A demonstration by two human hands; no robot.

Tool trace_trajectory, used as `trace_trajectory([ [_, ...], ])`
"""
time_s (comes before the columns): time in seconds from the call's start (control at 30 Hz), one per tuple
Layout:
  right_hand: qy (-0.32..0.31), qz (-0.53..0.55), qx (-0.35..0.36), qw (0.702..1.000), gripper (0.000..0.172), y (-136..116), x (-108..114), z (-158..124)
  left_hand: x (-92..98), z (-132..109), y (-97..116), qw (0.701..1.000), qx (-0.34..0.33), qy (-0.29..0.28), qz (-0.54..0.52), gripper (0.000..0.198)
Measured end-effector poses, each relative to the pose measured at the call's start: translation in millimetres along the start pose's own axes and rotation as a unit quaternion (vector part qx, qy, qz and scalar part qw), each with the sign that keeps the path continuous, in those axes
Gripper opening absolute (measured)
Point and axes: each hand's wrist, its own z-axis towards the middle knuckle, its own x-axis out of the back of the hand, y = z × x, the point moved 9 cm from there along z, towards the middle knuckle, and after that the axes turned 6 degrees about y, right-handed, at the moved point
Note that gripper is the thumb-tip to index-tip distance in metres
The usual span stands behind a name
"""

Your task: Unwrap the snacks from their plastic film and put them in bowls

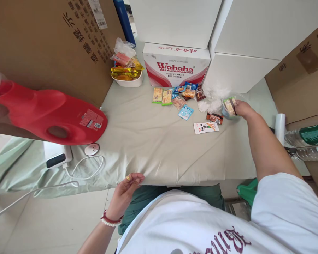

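Observation:
My right hand (241, 107) reaches out across the pale green cloth-covered table (148, 141) and grips a small snack packet (230, 105) beside a crumpled clear plastic bag (213, 97). Several small snack packets (175, 95) lie scattered in front of a Wahaha water carton (176, 65). A white flat packet (206, 127) and a dark packet (215, 118) lie just left of that hand. My left hand (127, 192) rests at the table's near edge, fingers curled and pinched together, with nothing visible in them.
A big red jug (50, 113) lies on its side at the left. A white bowl of snacks (127, 72) stands at the back left. A power bank (57, 157) with white cable, cardboard boxes, white boxes and water bottles (307, 141) surround the table.

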Motion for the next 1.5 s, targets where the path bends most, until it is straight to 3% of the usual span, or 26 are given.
trace_trajectory([
  [0.07, -0.020, -0.054, -0.039, 0.998, 0.046, 2, -3, -4, 9.0, 5, 8, 0.999, -0.015, 0.031, 0.022, 0.037],
  [0.13, -0.012, -0.117, -0.071, 0.990, 0.036, -2, 6, -10, 14.8, 18, 33, 0.992, -0.085, 0.075, 0.062, 0.028],
  [0.2, 0.035, -0.189, -0.048, 0.980, 0.025, -22, 23, -24, 14.1, 39, 71, 0.968, -0.194, 0.120, 0.101, 0.022],
  [0.23, 0.066, -0.207, -0.007, 0.976, 0.029, -39, 30, -36, 11.4, 53, 91, 0.954, -0.242, 0.135, 0.111, 0.022],
  [0.33, 0.129, -0.190, 0.125, 0.965, 0.044, -91, 36, -104, 7.8, 112, 141, 0.918, -0.315, 0.207, 0.124, 0.019],
  [0.37, 0.122, -0.170, 0.151, 0.966, 0.044, -102, 30, -134, 8.0, 137, 156, 0.910, -0.316, 0.235, 0.130, 0.020],
  [0.43, 0.042, -0.124, 0.201, 0.971, 0.042, -117, 5, -202, 7.1, 188, 183, 0.897, -0.298, 0.281, 0.166, 0.022],
  [0.53, -0.037, -0.100, 0.200, 0.974, 0.043, -115, -22, -293, -6.9, 262, 225, 0.882, -0.291, 0.259, 0.265, 0.039],
  [0.6, -0.029, -0.094, 0.190, 0.977, 0.046, -109, -24, -330, -15.1, 299, 254, 0.861, -0.317, 0.238, 0.319, 0.055],
  [0.67, -0.006, -0.077, 0.187, 0.979, 0.046, -105, -20, -347, -20.1, 331, 275, 0.842, -0.326, 0.220, 0.369, 0.066],
  [0.77, 0.017, -0.064, 0.182, 0.981, 0.046, -103, -15, -348, -21.7, 368, 281, 0.840, -0.270, 0.190, 0.430, 0.077],
  [0.87, 0.026, -0.068, 0.184, 0.980, 0.045, -104, -14, -344, -22.1, 380, 271, 0.839, -0.239, 0.181, 0.453, 0.075],
  [1.03, 0.025, -0.065, 0.172, 0.983, 0.045, -100, -17, -346, -22.2, 361, 247, 0.831, -0.248, 0.190, 0.461, 0.060],
  [1.17, 0.023, -0.064, 0.170, 0.983, 0.047, -99, -19, -348, -24.2, 352, 258, 0.821, -0.292, 0.194, 0.451, 0.078],
  [1.27, 0.026, -0.058, 0.169, 0.984, 0.048, -101, -18, -347, -25.4, 362, 272, 0.833, -0.277, 0.192, 0.440, 0.082],
  [1.37, 0.026, -0.054, 0.159, 0.985, 0.049, -101, -18, -346, -27.5, 369, 277, 0.850, -0.247, 0.193, 0.424, 0.070],
  [1.5, 0.023, -0.052, 0.157, 0.986, 0.050, -100, -17, -347, -30.8, 359, 272, 0.852, -0.240, 0.211, 0.414, 0.042],
])
